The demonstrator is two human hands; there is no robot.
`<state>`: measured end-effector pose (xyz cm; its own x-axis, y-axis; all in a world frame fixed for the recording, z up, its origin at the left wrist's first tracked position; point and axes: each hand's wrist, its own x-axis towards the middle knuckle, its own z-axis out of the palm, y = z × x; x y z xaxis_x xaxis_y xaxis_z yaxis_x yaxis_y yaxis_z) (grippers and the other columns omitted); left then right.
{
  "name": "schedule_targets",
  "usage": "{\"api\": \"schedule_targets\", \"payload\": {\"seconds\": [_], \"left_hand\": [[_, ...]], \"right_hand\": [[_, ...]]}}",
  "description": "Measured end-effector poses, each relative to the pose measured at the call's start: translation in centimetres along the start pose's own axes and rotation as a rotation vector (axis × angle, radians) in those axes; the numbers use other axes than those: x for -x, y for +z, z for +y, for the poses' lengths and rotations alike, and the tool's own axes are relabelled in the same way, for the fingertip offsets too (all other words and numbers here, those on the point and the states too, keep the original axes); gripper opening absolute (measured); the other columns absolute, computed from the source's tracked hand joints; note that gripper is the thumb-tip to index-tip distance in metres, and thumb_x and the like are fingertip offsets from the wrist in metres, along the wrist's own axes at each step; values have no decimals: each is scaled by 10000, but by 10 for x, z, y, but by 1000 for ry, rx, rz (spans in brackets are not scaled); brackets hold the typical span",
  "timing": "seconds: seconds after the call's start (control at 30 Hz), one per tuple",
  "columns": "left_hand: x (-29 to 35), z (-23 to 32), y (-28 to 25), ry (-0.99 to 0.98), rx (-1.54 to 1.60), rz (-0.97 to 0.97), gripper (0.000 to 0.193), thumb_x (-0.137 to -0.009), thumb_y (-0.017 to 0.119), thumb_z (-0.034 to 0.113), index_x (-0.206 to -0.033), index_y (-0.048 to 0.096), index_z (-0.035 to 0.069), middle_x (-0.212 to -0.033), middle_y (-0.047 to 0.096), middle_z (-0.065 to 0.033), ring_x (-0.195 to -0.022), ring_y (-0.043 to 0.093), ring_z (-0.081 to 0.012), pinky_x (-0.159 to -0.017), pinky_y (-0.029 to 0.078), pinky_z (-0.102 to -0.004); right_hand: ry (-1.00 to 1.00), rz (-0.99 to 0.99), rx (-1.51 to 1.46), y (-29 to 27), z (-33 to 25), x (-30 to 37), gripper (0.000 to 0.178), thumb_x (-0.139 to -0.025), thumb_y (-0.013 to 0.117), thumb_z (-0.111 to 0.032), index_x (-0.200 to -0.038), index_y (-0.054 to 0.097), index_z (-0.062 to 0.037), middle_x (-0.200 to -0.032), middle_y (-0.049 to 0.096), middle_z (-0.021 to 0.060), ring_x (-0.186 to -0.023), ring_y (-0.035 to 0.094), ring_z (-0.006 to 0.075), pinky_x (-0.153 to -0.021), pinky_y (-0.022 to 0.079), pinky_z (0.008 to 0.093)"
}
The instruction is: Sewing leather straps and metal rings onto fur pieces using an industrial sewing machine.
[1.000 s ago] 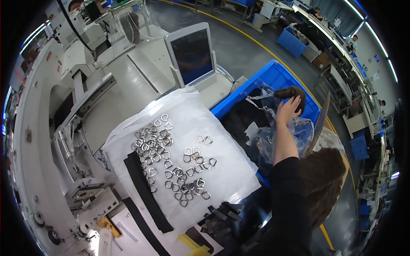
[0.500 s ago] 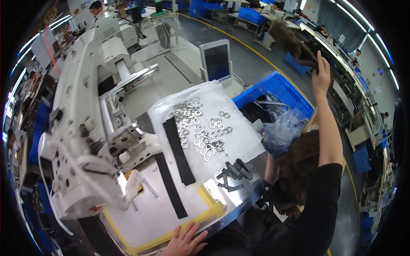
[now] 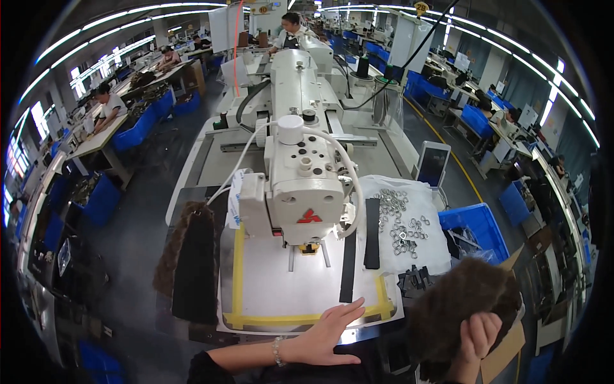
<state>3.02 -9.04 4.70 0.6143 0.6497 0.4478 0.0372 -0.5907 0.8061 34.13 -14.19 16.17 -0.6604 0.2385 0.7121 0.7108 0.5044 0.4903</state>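
My right hand (image 3: 478,338) grips a piece of brown furry fabric (image 3: 451,301) at the lower right, its fingers curled into the pile. The fabric hangs in front of the table's right corner and hides part of it. Near the front edge of the white work sheet (image 3: 288,301), bordered with yellow tape, my left hand (image 3: 329,333) is open with fingers outstretched and nothing in it. A black strip (image 3: 348,272) lies just beyond its fingertips. Over the sheet stands the head of a white sewing machine (image 3: 306,198).
More brown furry fabric with a black panel (image 3: 197,275) lies at the table's left. On the right, metal rings (image 3: 403,233) rest on a white cloth (image 3: 432,253) beside stacked black strips (image 3: 372,237) and short black pieces (image 3: 414,281). A blue bin (image 3: 489,227) and a screen (image 3: 433,163) stand beyond.
The view has swung from the right side to face the machine. My right hand has come down from its raised position, still holding the furry fabric. My left hand remains open near the sheet's front edge.
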Motion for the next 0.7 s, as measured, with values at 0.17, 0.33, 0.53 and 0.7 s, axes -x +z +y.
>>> {"api": "schedule_targets", "payload": {"seconds": [0.17,0.33,0.53,0.7], "left_hand": [[8,10,4,-141,46,113,816,-789,800,253,-1416,347,-7,-1311,501,-193,-1223,508,-307,-1023,411,-385],[35,11,6,-204,407,637,697,-823,698,-32,-1403,315,9,-1239,561,-143,-1089,608,-207,-926,493,-296],[70,1,4,-322,346,725,691,-799,644,-95,-1385,294,10,-1311,492,-178,-1210,507,-231,-1037,404,-335],[78,9,-6,-549,702,838,734,-772,586,-119,-1423,269,3,-1347,480,-145,-1290,435,-221,-1095,338,-342]], "right_hand": [[38,169,-484,62,-50,-32,213,-711,690,23,-910,628,-19,-990,653,158,-793,667,275,-643,574,345],[323,363,-808,121,-97,-39,166,-799,613,16,-935,524,-15,-1078,655,258,-803,695,377,-659,597,410],[619,350,-839,151,-160,-69,87,-759,657,-17,-801,584,-40,-1075,675,198,-865,691,342,-749,572,412],[638,327,-696,157,-178,-78,94,-678,695,-93,-740,626,-77,-983,683,93,-842,645,242,-729,443,341]]}}
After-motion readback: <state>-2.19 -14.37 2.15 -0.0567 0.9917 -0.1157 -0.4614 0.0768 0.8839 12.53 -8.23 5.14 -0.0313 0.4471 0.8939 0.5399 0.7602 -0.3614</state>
